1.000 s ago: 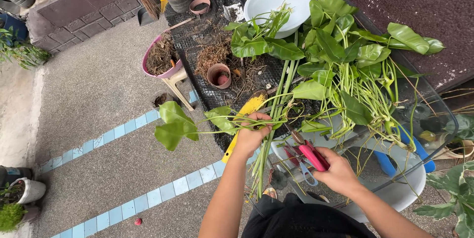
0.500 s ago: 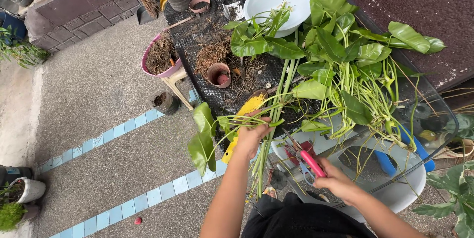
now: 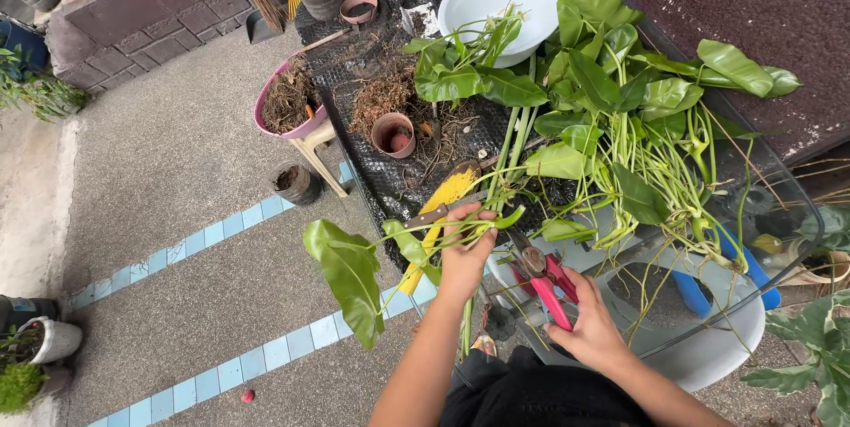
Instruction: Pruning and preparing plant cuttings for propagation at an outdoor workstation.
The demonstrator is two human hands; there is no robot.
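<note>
Since the earlier frame, cut stem [image 3: 425,230] swings leftward, leaf drooping. Left hand [image 3: 467,250] fingers clench it; long axis roughly horizontal, leaf end pointing left, over the counter [image 3: 390,139] edge. Right hand [image 3: 589,325] grips pink shears [image 3: 544,281].

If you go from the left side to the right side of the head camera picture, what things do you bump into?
White plant pot → pink tub of dry roots → drooping green leaf → left hand holding the cut stems → right hand with pink-handled pruning shears → blue handle
</note>
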